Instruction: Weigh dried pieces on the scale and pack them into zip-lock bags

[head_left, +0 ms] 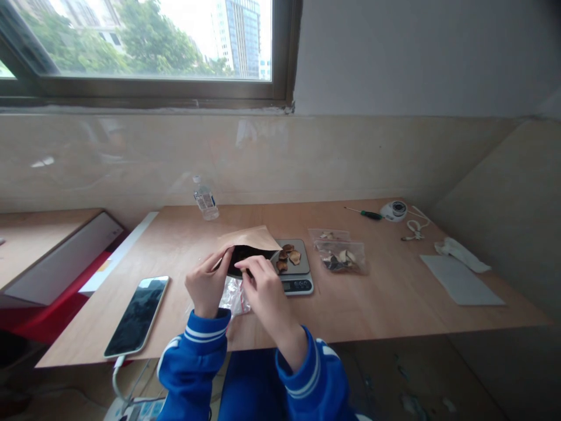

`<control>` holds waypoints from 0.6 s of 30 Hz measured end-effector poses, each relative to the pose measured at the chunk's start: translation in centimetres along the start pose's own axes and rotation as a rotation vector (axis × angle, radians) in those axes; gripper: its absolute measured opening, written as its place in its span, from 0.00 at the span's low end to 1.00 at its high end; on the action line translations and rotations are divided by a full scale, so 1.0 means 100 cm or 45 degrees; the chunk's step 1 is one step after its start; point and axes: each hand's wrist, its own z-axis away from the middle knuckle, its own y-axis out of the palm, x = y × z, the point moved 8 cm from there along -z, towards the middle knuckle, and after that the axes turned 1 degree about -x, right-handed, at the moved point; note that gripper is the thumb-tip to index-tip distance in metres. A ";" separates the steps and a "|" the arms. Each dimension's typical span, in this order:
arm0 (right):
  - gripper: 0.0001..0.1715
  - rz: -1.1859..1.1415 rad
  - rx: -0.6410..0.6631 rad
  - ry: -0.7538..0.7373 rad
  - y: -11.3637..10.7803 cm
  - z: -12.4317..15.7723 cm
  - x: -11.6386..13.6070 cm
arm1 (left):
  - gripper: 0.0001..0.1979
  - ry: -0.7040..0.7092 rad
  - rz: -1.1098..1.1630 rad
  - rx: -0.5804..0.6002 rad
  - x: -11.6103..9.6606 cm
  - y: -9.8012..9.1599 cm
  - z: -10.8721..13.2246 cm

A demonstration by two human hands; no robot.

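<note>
My left hand (208,282) grips the left edge of a brown kraft paper bag (256,237), tilted so that its dark mouth faces me. At that mouth is my right hand (265,286), thumb and fingers pinched together; what they hold is too small to make out. Just right of the bag, several brown dried slices (289,257) lie on a kitchen scale (303,266). The bag and my right hand cover the scale's left part. Below my hands is a clear plastic zip bag (234,297), partly hidden.
Zip bags of dried pieces (344,257) lie right of the scale. A phone (138,316) on a cable lies at front left. A water bottle (205,202) stands behind. Further right are a screwdriver (370,215), a dome camera (393,211) and a white sheet (462,280).
</note>
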 end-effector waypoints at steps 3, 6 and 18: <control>0.15 -0.174 -0.287 -0.067 -0.046 0.031 -0.020 | 0.14 -0.042 0.001 0.030 0.001 -0.001 -0.005; 0.17 -0.230 -0.503 0.222 -0.070 0.055 -0.094 | 0.16 -0.083 0.018 0.033 0.002 -0.001 -0.007; 0.15 -0.095 -0.045 0.243 -0.042 0.027 -0.171 | 0.16 -0.308 -0.049 0.035 0.011 -0.002 -0.024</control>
